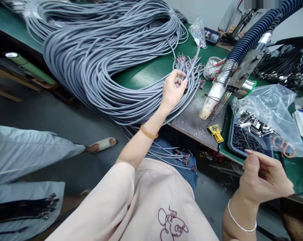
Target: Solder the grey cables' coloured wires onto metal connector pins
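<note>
My left hand (173, 89) reaches out over the green bench and pinches one grey cable (193, 64) near its stripped end, lifting it from the big heap of coiled grey cables (101, 57). The cable's bare coloured wires point up and away. My right hand (263, 177) hovers near the bench's front edge by a dark tray of small metal parts (246, 139), fingers curled together; what they hold is too small to make out.
A blue ribbed hose with a metal nozzle (241, 57) hangs over a dark work plate (191, 117). A clear plastic bag (269, 107) lies over the tray. A small yellow tool (216, 132), a white cup (212, 68) and black cable bundles (287, 63) are nearby. Another person's leg (36, 150) is at left.
</note>
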### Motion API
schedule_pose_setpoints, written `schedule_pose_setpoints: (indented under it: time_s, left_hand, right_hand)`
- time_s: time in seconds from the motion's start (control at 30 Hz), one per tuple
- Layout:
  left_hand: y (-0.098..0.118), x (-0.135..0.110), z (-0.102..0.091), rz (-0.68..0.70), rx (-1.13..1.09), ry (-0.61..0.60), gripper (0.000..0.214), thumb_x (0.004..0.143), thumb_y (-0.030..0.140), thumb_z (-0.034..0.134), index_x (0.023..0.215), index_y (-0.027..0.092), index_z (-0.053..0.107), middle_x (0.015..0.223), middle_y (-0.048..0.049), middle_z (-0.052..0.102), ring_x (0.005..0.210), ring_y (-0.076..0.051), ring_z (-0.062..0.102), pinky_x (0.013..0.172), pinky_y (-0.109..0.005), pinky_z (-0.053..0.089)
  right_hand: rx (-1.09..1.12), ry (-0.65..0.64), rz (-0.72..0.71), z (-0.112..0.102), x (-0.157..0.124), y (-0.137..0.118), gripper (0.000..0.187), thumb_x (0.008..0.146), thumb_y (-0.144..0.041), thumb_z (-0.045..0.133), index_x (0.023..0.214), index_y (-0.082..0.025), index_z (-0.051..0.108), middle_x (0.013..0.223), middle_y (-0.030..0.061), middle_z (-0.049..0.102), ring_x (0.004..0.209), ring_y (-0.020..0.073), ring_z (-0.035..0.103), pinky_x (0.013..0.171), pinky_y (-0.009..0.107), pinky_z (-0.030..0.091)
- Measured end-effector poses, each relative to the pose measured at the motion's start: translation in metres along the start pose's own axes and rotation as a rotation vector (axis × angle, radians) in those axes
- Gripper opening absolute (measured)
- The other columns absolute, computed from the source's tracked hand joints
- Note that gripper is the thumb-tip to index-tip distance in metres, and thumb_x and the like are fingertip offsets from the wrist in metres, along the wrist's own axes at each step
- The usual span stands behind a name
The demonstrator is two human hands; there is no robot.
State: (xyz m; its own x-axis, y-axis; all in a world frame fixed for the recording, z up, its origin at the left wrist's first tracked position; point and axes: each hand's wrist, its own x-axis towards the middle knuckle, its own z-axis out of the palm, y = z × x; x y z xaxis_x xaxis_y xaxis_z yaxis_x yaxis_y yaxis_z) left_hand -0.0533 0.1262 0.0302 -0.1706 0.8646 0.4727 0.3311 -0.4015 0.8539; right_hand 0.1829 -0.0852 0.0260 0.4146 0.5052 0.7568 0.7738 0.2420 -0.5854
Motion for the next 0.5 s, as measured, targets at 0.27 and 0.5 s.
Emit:
schedule_pose_setpoints:
  time_s: [0.27, 0.5]
  left_hand:
    - [0.132, -0.075, -0.051, -0.217, -0.765, -1.154, 0.009, 0.083, 0.014, 0.075, 0.088, 0.015, 0.082, 0.082, -0.0067, 0.075, 0.060, -0.013, 0.064, 0.055, -0.025, 0.052]
    - [0.060, -0.153, -0.021, -0.895, -0.953, -0.712, 0.035, 0.090, 0.042, 0.070, 0.112, 0.015, 0.077, 0.062, 0.0007, 0.059, 0.042, -0.001, 0.033, 0.041, -0.018, 0.019]
  right_hand:
    - [0.169, 0.129, 0.059, 0.012, 0.023, -0.018, 0.013, 0.086, -0.031, 0.073, 0.086, -0.020, 0.080, 0.052, -0.0014, 0.055, 0.041, 0.0124, 0.046, 0.041, 0.031, 0.031]
    - [0.169, -0.005, 0.088, 0.007, 0.015, -0.032, 0.015, 0.090, -0.033, 0.066, 0.089, -0.023, 0.077, 0.058, -0.0027, 0.057, 0.045, 0.0109, 0.045, 0.047, 0.030, 0.032]
